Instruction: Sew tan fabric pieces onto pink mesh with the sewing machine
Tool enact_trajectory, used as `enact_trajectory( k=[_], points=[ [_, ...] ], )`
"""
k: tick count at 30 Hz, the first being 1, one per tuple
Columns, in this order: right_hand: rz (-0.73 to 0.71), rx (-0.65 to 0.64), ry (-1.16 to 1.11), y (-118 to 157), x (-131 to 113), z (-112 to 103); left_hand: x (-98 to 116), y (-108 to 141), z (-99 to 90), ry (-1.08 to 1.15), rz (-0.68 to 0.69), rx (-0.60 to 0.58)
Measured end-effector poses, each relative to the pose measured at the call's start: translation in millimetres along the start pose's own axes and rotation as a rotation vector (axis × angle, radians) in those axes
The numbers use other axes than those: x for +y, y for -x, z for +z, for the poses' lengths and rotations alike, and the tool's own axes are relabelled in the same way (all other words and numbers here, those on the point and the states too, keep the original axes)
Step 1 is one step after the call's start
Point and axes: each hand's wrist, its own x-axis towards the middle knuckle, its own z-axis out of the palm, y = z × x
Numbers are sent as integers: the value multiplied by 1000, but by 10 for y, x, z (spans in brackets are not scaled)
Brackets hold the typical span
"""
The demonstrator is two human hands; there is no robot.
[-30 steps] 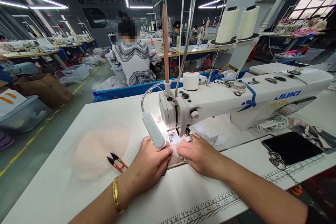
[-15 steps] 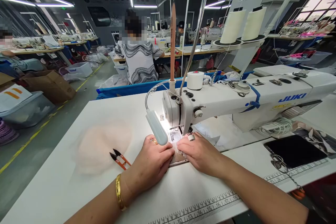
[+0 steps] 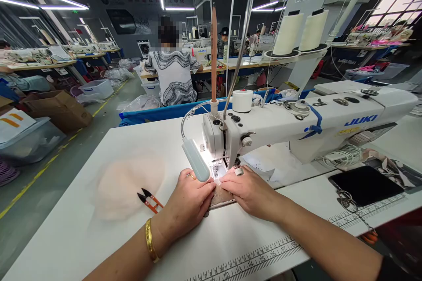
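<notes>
Both of my hands work close together at the needle area of a white sewing machine (image 3: 260,127). My left hand (image 3: 191,197) is closed, fingers curled and fingertips pressed down just left of the presser foot (image 3: 217,171). My right hand (image 3: 249,191) is closed too, its fingertips pinched together at the right of the foot. Whatever lies under the fingertips is too small and pale to make out. Below them shows the metal needle plate (image 3: 222,197). Orange thread snips (image 3: 150,200) with dark blades lie beside my left wrist, partly hidden by it.
A pale, blurred beige heap of fabric (image 3: 127,189) lies at left. A grey lamp (image 3: 195,159) hangs over my left fingers. A black tablet-like device (image 3: 365,185) and a printed ruler (image 3: 250,263) are at right and front. A person (image 3: 171,70) sits ahead.
My fingertips have shifted slightly left, and more of the needle plate shows between them. A whitish bit by my right fingers no longer shows. The whole view has shifted a little.
</notes>
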Motion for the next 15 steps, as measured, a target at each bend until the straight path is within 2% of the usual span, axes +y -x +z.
enact_trajectory(
  k=[6,11,15],
  points=[
    [13,29,-28,-30,2,6,-23,-29,8,-23,-29,1],
    [80,44,-16,-61,7,5,-86,-59,42,-25,-79,15],
    [122,63,-13,-100,28,6,-129,-99,42,65,-159,49]
  ],
)
